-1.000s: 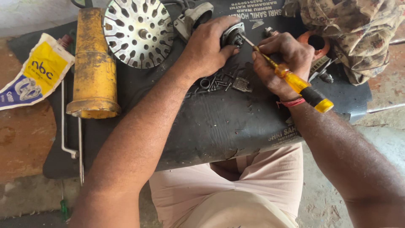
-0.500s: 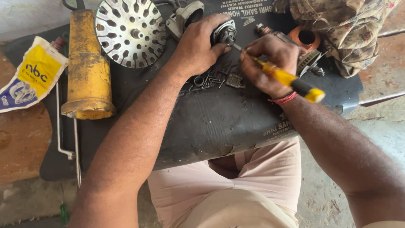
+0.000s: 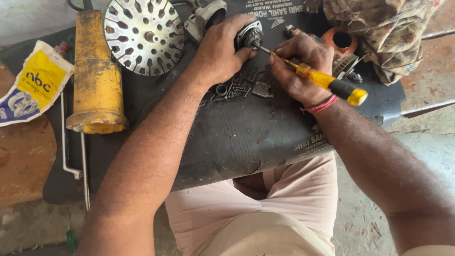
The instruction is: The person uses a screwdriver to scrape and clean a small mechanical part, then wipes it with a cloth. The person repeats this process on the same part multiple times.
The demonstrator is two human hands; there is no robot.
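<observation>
My left hand (image 3: 220, 50) wraps around a small round metal part (image 3: 250, 35) near the far edge of the black mat (image 3: 237, 137) laid over my lap, fingers closed on its rim. My right hand (image 3: 298, 66) closes on a yellow-handled screwdriver (image 3: 327, 83), thumb and fingers pinching the handle, with the blade tip set against the part's face. Loose screws and small fittings (image 3: 241, 89) lie on the mat just beside both hands. An orange cup-like piece (image 3: 342, 41) sits past my right hand; I cannot tell what it holds. Compared with half a second ago, both hands have kept their grip and the screwdriver handle has tipped lower toward the mat's right edge. A yellow, white and blue packet (image 3: 31, 85) lies at the left edge, partly off the mat. Beside it stand a worn yellow cylinder (image 3: 95, 76) and a slotted silver disc (image 3: 143, 35) by the far-left corner. A patterned cloth (image 3: 388, 33) covers the far-right corner.
</observation>
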